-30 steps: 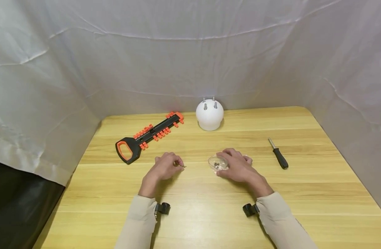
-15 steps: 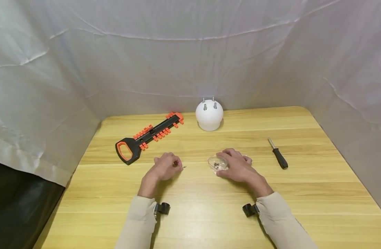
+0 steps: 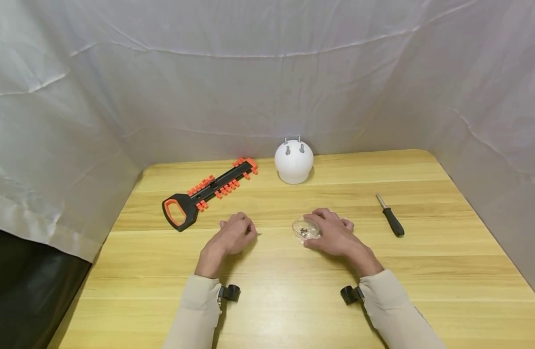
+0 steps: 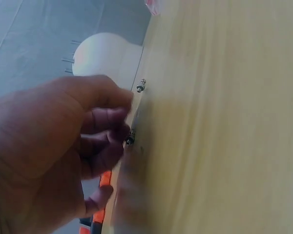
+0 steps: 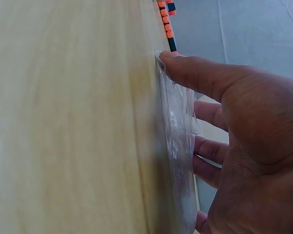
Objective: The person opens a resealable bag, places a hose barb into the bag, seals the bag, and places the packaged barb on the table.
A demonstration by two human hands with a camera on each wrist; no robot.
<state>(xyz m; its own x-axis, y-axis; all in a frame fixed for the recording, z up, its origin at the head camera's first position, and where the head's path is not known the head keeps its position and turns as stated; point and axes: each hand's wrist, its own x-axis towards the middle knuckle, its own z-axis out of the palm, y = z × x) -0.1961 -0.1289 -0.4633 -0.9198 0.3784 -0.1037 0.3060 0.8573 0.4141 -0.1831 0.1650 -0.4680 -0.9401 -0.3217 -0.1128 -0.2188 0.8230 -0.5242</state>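
My left hand (image 3: 235, 234) is low over the table with its fingers loosely bent. In the left wrist view, thumb and fingers stand apart. One small metal screw (image 4: 141, 86) lies on the wood just past the thumb. Another screw (image 4: 131, 137) is at the fingertips; whether they touch it is unclear. My right hand (image 3: 332, 232) grips a clear plastic bag (image 3: 300, 224) between thumb and fingers, against the tabletop. Several small metal screws (image 3: 304, 231) lie in that bag. The right wrist view shows the bag (image 5: 178, 146) edge-on, with the thumb on its near end.
At the back stands a white ball-shaped object (image 3: 294, 165) with metal studs pointing up. A black tool with orange clips and handle (image 3: 210, 189) lies back left. To the right is a black-handled screwdriver (image 3: 393, 220). Grey cloth (image 3: 267, 87) hangs behind the table (image 3: 276, 300).
My left hand's fingertips have drawn slightly away from a screw and now sit lower, with the thumb-finger loop no longer visible. My right hand and the bag have stayed put.
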